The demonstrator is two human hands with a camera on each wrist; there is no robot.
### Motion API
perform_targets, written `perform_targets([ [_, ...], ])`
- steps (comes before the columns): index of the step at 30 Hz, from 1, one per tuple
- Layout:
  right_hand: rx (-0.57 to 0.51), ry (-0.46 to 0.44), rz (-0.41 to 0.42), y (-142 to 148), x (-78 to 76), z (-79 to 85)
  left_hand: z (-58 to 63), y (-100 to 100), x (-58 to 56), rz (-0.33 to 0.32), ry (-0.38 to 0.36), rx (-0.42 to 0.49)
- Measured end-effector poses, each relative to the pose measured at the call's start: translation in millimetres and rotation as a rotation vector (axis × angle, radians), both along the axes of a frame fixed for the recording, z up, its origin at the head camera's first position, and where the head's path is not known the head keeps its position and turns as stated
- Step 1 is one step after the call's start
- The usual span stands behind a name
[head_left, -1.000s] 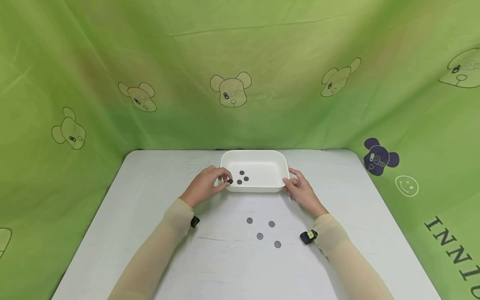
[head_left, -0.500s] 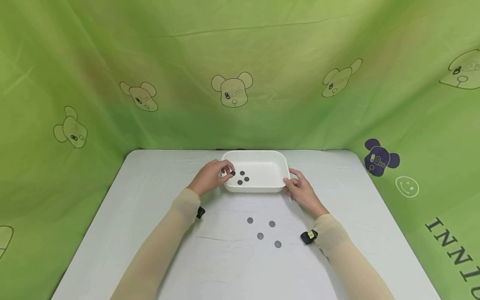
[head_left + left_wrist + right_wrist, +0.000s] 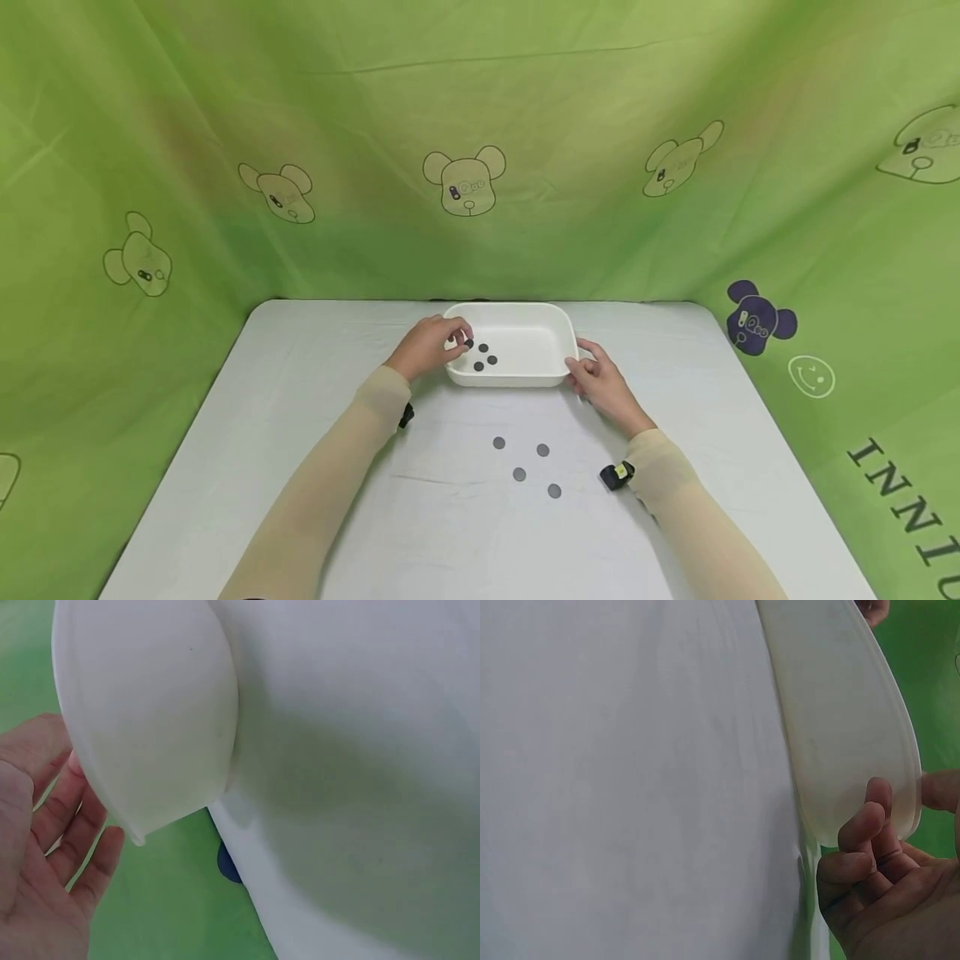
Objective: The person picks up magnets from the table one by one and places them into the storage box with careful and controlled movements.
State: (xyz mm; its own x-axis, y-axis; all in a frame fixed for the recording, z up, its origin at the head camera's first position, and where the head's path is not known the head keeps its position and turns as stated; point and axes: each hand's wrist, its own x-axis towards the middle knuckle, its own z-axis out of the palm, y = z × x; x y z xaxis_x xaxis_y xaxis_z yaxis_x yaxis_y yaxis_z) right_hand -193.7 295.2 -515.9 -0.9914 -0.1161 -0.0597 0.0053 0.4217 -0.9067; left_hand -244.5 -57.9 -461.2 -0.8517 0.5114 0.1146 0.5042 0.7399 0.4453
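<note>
A white rectangular dish (image 3: 536, 346) stands near the far edge of the table, with several small dark round discs (image 3: 492, 360) lying in its left part. Over that end, my left hand (image 3: 427, 343) pinches another dark disc (image 3: 468, 343) between thumb and fingertips. In the left wrist view the dish wall (image 3: 150, 712) covers the fingertips and the disc. My right hand (image 3: 606, 385) grips the dish's near right corner; in the right wrist view its thumb is at the rim and fingers (image 3: 859, 825) lie against the outer wall.
Several grey discs (image 3: 519, 474) lie apart on the white tabletop (image 3: 420, 517) between the forearms. A green printed curtain (image 3: 465, 258) hangs close behind the table's far edge and along both sides.
My left hand has moved right and farther in over the dish, carrying the pinched disc from the left rim to above the inside. The right hand keeps its grip on the corner.
</note>
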Motion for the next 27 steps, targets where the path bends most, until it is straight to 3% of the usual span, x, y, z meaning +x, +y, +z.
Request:
perform_targets([
  [10,0.013,-0.005,-0.005,1,0.7,1.1,0.8,9,-10.0,-0.067,0.051,-0.092],
  [27,0.02,0.003,-0.008,-2,2.1,3.4,-10.1,23,-22.7,-0.087,-0.009,-0.219],
])
